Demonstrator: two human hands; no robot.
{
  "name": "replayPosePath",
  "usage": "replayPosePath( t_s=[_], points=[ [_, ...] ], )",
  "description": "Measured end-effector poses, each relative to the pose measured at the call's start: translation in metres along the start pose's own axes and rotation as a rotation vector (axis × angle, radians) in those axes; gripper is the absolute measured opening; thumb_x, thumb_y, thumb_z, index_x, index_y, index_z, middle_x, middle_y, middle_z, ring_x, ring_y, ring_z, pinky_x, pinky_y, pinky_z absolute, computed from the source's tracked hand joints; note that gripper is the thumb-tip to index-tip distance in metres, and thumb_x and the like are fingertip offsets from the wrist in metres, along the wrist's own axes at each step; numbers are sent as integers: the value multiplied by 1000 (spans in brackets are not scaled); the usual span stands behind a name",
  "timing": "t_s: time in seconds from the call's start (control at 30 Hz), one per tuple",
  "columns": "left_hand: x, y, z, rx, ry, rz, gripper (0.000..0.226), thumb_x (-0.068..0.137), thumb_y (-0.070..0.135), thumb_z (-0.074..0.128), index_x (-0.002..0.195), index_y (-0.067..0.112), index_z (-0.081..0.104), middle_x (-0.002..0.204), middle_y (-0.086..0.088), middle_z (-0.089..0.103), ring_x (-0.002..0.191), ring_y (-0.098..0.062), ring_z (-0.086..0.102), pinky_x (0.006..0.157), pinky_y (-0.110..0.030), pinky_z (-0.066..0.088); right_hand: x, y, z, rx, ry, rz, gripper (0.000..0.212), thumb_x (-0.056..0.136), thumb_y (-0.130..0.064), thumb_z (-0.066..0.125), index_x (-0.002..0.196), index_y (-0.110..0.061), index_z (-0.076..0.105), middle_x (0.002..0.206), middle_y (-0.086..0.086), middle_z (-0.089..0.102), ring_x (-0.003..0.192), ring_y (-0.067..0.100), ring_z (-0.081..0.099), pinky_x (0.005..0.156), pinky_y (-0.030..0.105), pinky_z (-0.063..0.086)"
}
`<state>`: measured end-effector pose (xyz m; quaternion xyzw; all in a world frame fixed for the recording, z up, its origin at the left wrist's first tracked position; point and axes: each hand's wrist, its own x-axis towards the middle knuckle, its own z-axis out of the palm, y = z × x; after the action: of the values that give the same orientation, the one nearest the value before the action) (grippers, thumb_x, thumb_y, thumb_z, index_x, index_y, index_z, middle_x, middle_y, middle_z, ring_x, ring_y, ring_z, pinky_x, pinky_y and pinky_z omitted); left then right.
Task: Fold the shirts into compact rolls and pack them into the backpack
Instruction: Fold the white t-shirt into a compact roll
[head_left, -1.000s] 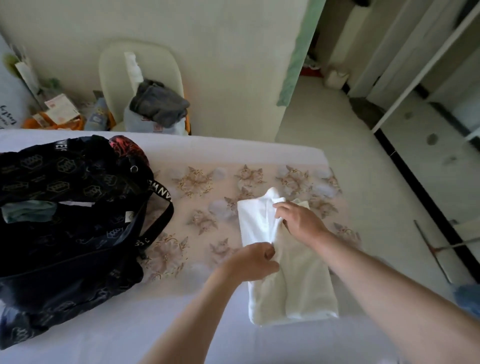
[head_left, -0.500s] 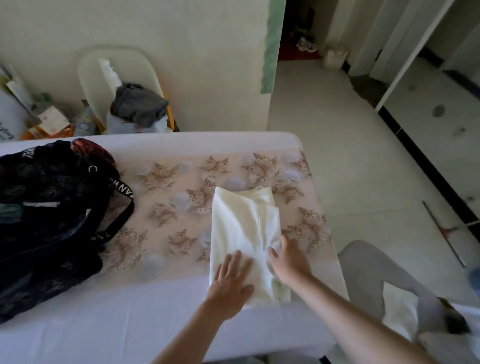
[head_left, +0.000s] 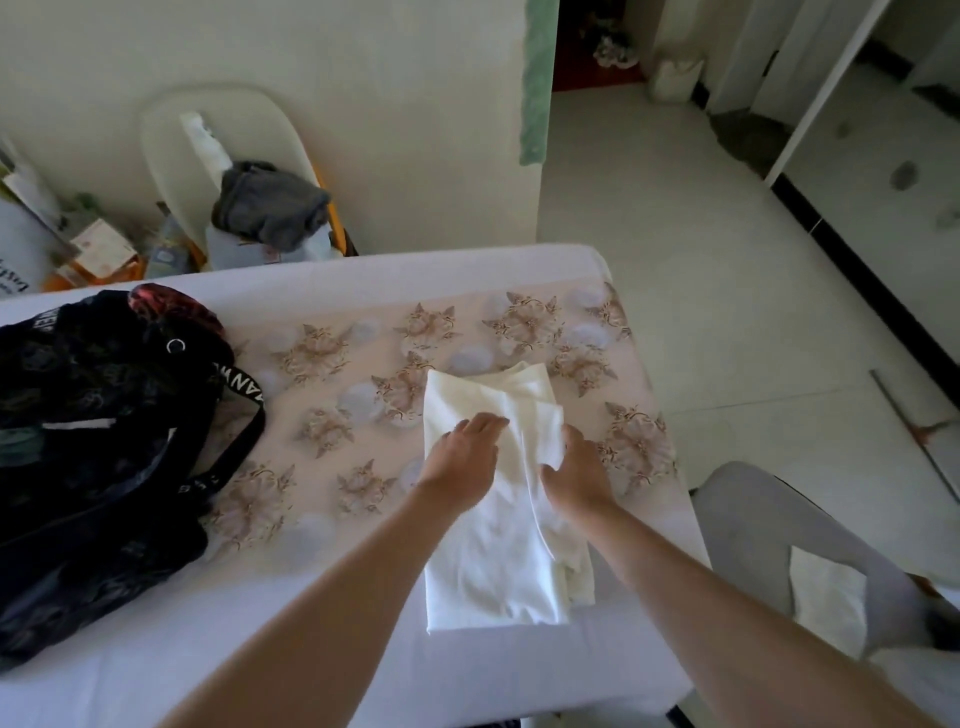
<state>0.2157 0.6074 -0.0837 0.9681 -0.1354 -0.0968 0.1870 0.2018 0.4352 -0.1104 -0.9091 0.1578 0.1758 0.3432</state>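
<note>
Head view | my left hand (head_left: 461, 464) lies flat with straight fingers on the soft white shirt (head_left: 488, 571) | my right hand (head_left: 577, 470) pinches a fold at its right edge | shirt is a long folded strip on the flowery cloth-covered surface (head_left: 337, 395) | dark, lumpy backpack (head_left: 104, 441) sits well apart on the left

A white shirt (head_left: 488, 561), folded into a long strip, lies on the bed (head_left: 363, 649), partly over a floral cover (head_left: 332, 415). The left hand (head_left: 460, 462) rests flat on it. The right hand (head_left: 576, 475) curls its fingers (head_left: 563, 441) round the right-hand fold. A black backpack (head_left: 104, 441) sits well apart on the left.
</note>
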Motion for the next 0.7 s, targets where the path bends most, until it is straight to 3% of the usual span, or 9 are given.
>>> replayPosePath(
  t_s=[0.13,0.2,0.3,0.43,0.5,0.57,0.63,0.7],
  points=[
    [64,3,-2,194,-169,28,52,102,16,38,153,24,25,158,3,25,121,-29,54,88,-40,47,-3,10,6,-111,20,-63,64,94,-25,59,151,-22,30,146,9,37,132,27,45,104,36,41],
    [86,0,-1,269,-213,18,49,102,17,41,149,24,29,147,-4,39,117,-31,56,81,-38,43,-2,13,7,-186,51,-120,59,93,-25,59,147,-21,37,145,5,37,134,25,42,103,35,41],
    [103,-6,-7,306,-247,39,36,104,26,39,138,24,49,130,-6,50,113,-30,57,83,-37,44,2,10,6,-237,137,-201,56,91,-26,63,143,-17,44,138,6,43,131,28,43,103,36,41],
    [110,-13,-25,-91,-175,27,26,101,28,47,121,24,62,125,0,52,104,-23,58,78,-30,45,7,-23,5,1,130,-29,73,87,-45,66,148,-18,36,138,7,45,127,28,47,103,37,41],
    [108,-13,-33,-256,-122,27,23,99,24,52,116,19,66,118,4,55,97,-17,57,72,-19,42,9,-44,5,82,75,59,76,83,-48,68,146,-17,39,134,5,51,123,26,51,97,33,42],
    [108,-12,-41,-362,-61,18,22,97,19,55,115,15,67,113,6,56,94,-12,55,65,-4,34,11,-61,3,266,5,136,56,81,-40,70,128,-15,52,110,1,60,94,19,59,74,25,46],
    [107,-11,-47,-421,1,-1,22,96,17,57,116,15,67,109,6,57,90,-10,56,64,-3,36,18,-68,2,488,-48,180,33,81,-29,72,109,-15,59,90,-1,61,71,14,56,53,17,43],
    [102,-16,-50,-446,81,16,25,96,14,57,120,17,64,112,6,55,94,-14,61,74,-14,45,29,-65,-2,553,-58,167,21,83,-22,71,102,-15,64,85,1,67,70,16,61,57,21,48]
  ],
)
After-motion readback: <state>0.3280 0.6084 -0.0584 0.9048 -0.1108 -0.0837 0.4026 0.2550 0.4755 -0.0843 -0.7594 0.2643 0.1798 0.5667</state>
